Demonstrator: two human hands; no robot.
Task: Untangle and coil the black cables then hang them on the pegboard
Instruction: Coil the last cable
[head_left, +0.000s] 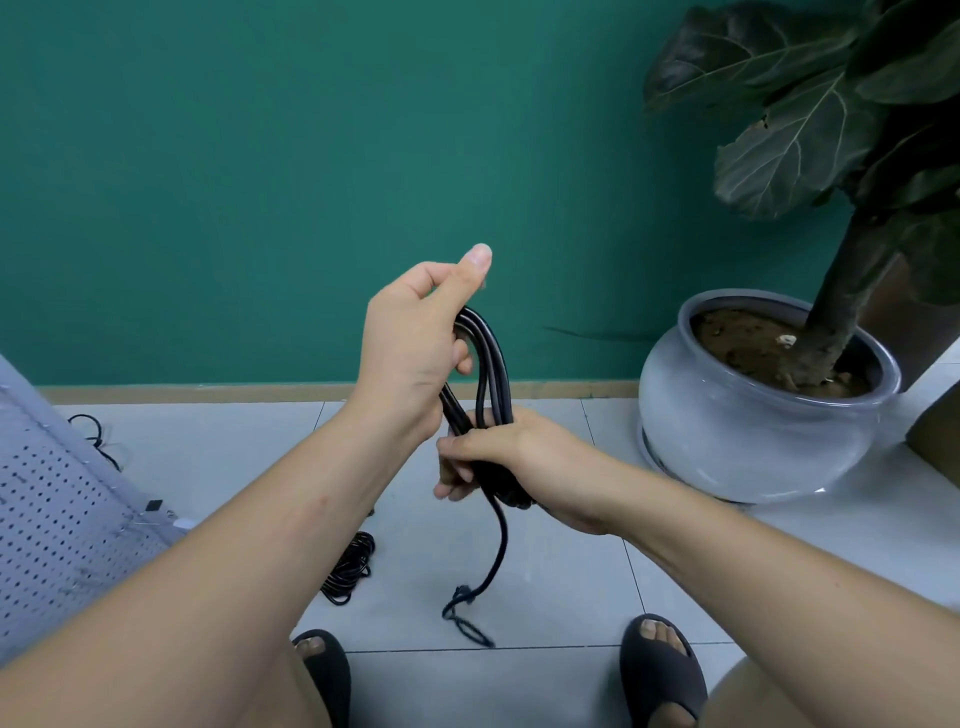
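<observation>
Even soft indoor light, faint shadows, sharp centre, wide-angle bending at edges, pot (753, 415) glare

- My left hand (410, 343): raised at the top of the black cable coil (492, 358), fingers curled round its upper loops, thumb pointing up.
- My right hand (514, 462): below the left, gripping the coil's lower part, back of hand upward.
- Both forearms bare, reaching forward, converging at the coil.
</observation>
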